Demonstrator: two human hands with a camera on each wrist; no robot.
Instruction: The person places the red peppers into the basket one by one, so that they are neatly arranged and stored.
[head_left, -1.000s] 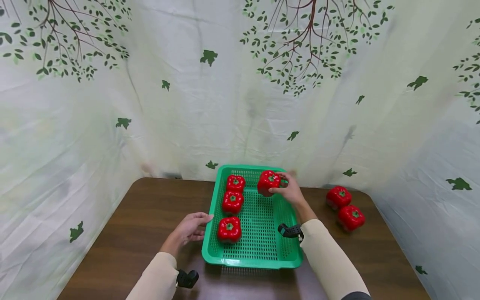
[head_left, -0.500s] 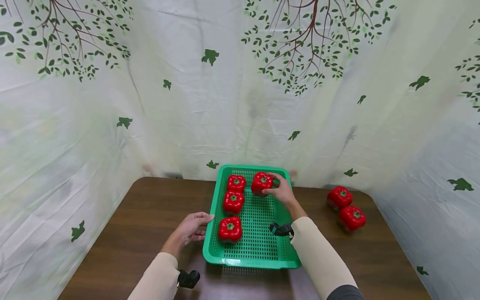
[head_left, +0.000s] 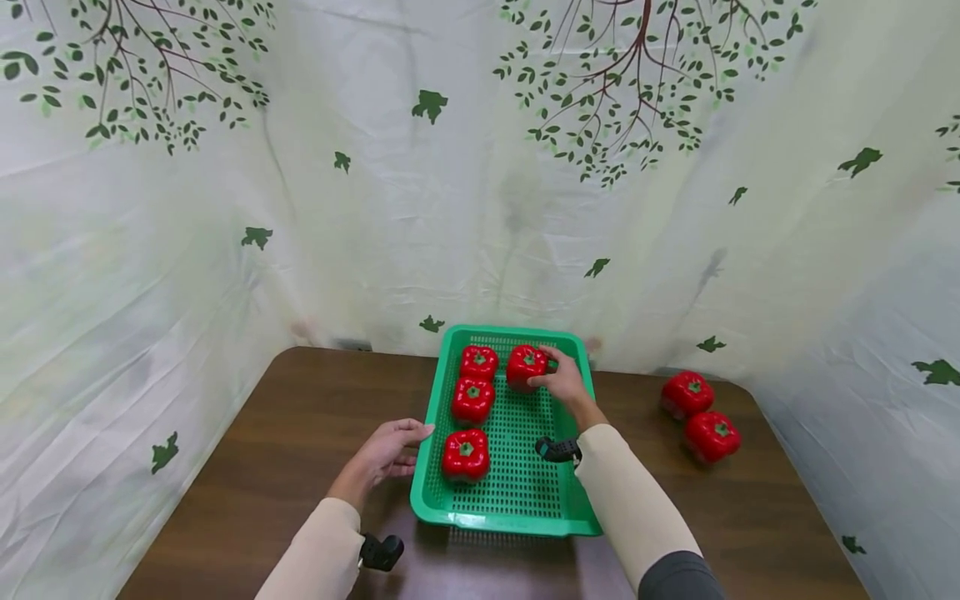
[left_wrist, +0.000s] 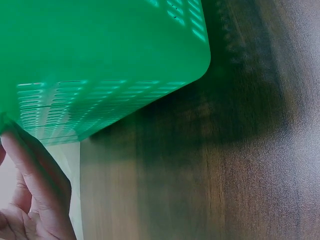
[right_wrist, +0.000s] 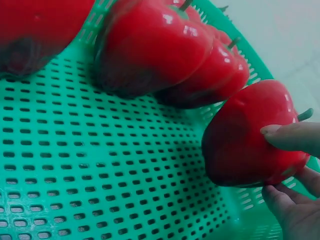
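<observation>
A white cloth printed with leaves and branches [head_left: 375, 208] hangs round the far side and flanks of a brown table [head_left: 322, 408]. On the table lies a green basket [head_left: 517, 527], its far rim close to the cloth at twelve o'clock; tabletop spreads from it toward nine and three o'clock, and the mesh floor shows from three round to six. The right sleeve [head_left: 637, 500] reaches in over the rim from about four o'clock, the left sleeve [head_left: 315, 550] comes up from seven. The left hand [head_left: 384, 454], at nine o'clock outside the basket, has its fingers extended and touches the rim; I cannot tell whether it pinches it. The right hand [head_left: 566, 382] pinches one red pepper [head_left: 522, 367], thumb and fingers on its right side, at one o'clock inside the basket; whether that pepper touches the floor I cannot tell. Three more peppers line the left wall: a near pepper [head_left: 465, 457] at eight o'clock, a middle pepper [head_left: 472, 402] at ten, and a far pepper [head_left: 478, 362] at eleven, just beside the pinched one. Two loose peppers [head_left: 712, 437] sit together outside, at three o'clock near the table's right edge. Each wrist carries a small black device [head_left: 558, 450].
</observation>
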